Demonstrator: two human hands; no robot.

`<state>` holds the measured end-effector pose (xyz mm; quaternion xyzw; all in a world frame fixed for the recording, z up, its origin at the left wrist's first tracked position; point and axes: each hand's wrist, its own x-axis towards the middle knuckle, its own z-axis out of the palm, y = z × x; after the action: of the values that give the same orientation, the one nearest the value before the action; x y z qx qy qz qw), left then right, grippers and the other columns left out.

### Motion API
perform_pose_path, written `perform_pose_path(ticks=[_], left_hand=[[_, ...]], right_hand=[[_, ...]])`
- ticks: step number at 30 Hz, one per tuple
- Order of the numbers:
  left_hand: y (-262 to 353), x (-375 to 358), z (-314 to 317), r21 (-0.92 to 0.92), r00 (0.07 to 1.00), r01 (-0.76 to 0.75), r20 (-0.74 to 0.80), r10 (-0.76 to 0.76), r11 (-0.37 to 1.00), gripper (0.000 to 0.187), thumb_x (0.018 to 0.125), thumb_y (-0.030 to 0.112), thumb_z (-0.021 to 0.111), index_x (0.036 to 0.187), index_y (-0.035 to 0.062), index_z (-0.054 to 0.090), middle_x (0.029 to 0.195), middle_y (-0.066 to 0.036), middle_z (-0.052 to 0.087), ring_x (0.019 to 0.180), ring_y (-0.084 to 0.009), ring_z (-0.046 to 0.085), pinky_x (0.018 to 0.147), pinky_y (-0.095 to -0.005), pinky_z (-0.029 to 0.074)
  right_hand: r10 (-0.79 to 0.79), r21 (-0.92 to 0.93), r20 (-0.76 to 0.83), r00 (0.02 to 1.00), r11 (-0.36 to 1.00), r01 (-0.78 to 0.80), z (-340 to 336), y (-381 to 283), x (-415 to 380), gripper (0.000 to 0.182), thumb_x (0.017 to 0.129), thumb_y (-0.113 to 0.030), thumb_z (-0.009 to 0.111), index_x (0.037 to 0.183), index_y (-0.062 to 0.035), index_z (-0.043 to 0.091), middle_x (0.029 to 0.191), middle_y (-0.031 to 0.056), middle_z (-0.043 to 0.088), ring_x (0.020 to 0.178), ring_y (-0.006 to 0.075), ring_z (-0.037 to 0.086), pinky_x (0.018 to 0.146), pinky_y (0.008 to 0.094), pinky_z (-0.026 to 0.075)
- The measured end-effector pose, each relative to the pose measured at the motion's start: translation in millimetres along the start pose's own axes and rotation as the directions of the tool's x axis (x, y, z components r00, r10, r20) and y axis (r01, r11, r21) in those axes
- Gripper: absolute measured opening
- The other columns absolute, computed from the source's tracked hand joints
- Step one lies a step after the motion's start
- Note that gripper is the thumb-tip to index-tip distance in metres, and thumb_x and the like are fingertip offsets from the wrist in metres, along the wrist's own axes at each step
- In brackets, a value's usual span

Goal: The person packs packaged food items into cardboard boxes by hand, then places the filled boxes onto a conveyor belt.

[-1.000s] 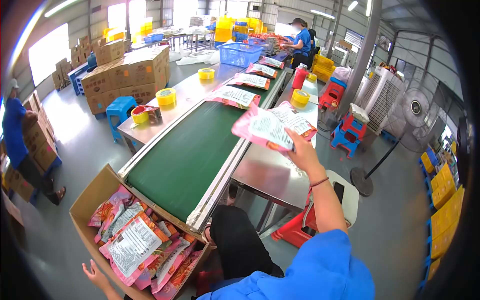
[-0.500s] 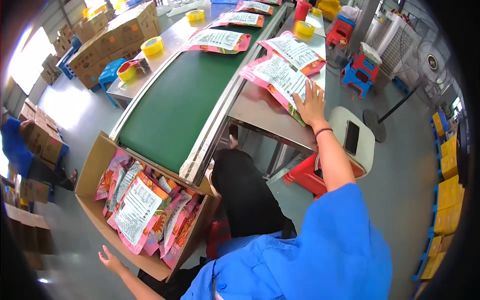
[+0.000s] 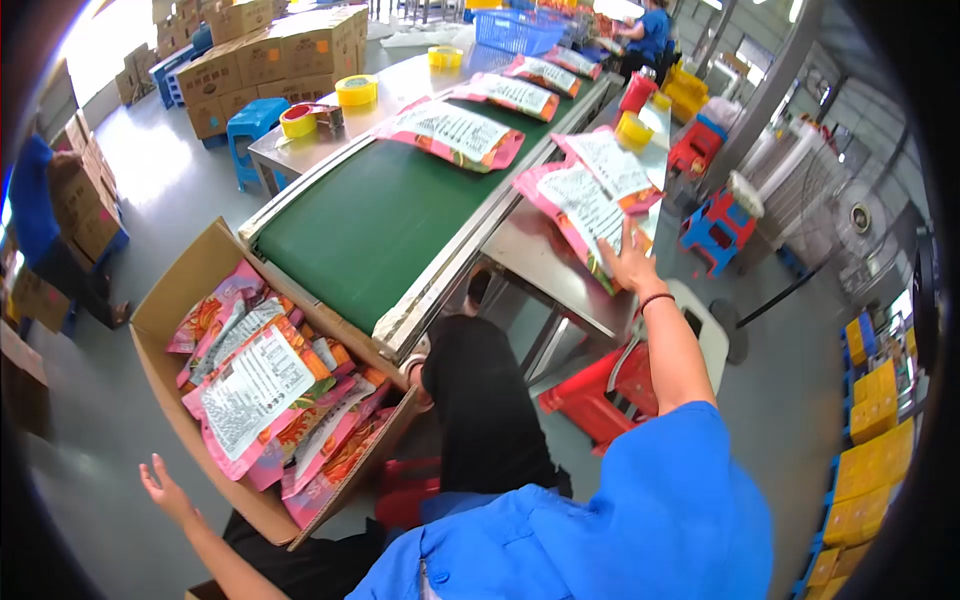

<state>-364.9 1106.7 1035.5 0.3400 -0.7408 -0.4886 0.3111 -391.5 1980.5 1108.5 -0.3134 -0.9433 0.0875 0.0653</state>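
My right hand point(image 3: 628, 264) rests with stretched fingers on the near edge of a pink food pouch point(image 3: 582, 208), which lies on a metal side table point(image 3: 528, 243). A second pouch point(image 3: 612, 165) partly overlaps it. Off to the lower left, my left hand point(image 3: 172, 492) is held in the air with fingers apart, holding nothing, outside an open cardboard box point(image 3: 178, 408). Several pouches fill that box; a printed pouch point(image 3: 258, 385) lies label up on top. On the green conveyor belt point(image 3: 345, 235) more pouches lie in a row, the nearest being a pouch point(image 3: 455, 132) with its label up.
Rolls of yellow tape point(image 3: 357, 91) stand on a metal table left of the belt. A blue basket point(image 3: 518, 32) sits farther back. Red-and-blue stools point(image 3: 722, 228) and a fan point(image 3: 858, 215) are at right. A person in blue point(image 3: 35, 200) stands by cartons at left.
The view has shifted with my head. Pouches on the belt have come closer to its near end. My right hand has slid slightly toward the pouch's near edge; my left hand stays raised and spread.
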Motion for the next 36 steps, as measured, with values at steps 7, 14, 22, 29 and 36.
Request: perform_pose_path(ticks=[7, 14, 22, 29, 36], left_hand=[[-15.6, 22.1, 4.9, -0.195, 0.99, 0.086, 0.126, -0.062, 0.977, 0.074, 0.09, 0.043, 0.062, 0.145, 0.0019, 0.033, 0.152, -0.02, 0.029, 0.141, -0.0261, 0.029, 0.113, -0.0384, 0.023], [-10.0, 14.6, -4.1, 0.0, 0.997, 0.023, 0.073, -0.023, 1.0, 0.076, 0.09, 0.044, 0.062, 0.145, 0.0024, 0.031, 0.151, -0.02, 0.03, 0.141, -0.027, 0.029, 0.113, -0.0395, 0.022], [-27.1, 20.1, -44.8, -0.049, 0.988, 0.152, 0.027, -0.151, 0.987, 0.08, 0.088, 0.048, 0.064, 0.145, 0.0027, 0.031, 0.146, -0.015, 0.039, 0.132, -0.0259, 0.041, 0.102, -0.0343, 0.031], [-42.3, 10.9, -44.8, -0.075, 0.986, 0.164, 0.051, -0.161, 0.984, 0.078, 0.088, 0.044, 0.065, 0.143, 0.0008, 0.032, 0.141, -0.016, 0.044, 0.127, -0.0256, 0.045, 0.105, -0.0363, 0.031], [-92.4, 9.2, -67.0, 0.144, 0.997, 0.047, -0.059, -0.039, 0.988, 0.07, 0.086, 0.04, 0.068, 0.135, -0.0036, 0.044, 0.139, -0.021, 0.046, 0.129, -0.0287, 0.045, 0.107, -0.0386, 0.034]], right_hand=[[-0.244, 0.105, -0.065, 0.968, 0.963, 0.249, -101.0, -154.2, -17.1, 0.104, 0.082, -0.069, 0.05, 0.151, -0.0021, 0.012, 0.151, 0.031, 0.022, 0.143, 0.0443, 0.013, 0.115, 0.0531, 0.01], [-0.502, 0.378, -0.594, 0.629, 0.516, 0.768, -87.1, -318.0, 48.1, 0.114, 0.074, -0.072, 0.061, 0.151, -0.0055, 0.011, 0.149, 0.0391, 0.011, 0.139, 0.0549, 0.01, 0.112, 0.0549, 0.021], [-0.509, 0.178, 0.102, 0.855, 0.855, 0.488, 46.3, -287.8, 45.2, 0.137, 0.058, -0.082, 0.065, 0.153, -0.0079, -0.001, 0.153, 0.0317, 0.01, 0.141, 0.0492, 0.013, 0.112, 0.059, 0.015], [-0.431, -0.044, 0.048, 0.901, 0.9, 0.433, 22.9, -351.5, -24.9, 0.134, 0.055, -0.081, 0.065, 0.153, -0.0142, 0.004, 0.151, 0.031, 0.019, 0.14, 0.0477, 0.019, 0.111, 0.0586, 0.021], [-0.651, 0.045, -0.101, 0.752, 0.753, 0.657, 0.9, -349.6, -7.5, 0.088, 0.072, -0.063, 0.065, 0.141, -0.0112, 0.044, 0.123, 0.0187, 0.061, 0.112, 0.0333, 0.06, 0.095, 0.044, 0.047]])
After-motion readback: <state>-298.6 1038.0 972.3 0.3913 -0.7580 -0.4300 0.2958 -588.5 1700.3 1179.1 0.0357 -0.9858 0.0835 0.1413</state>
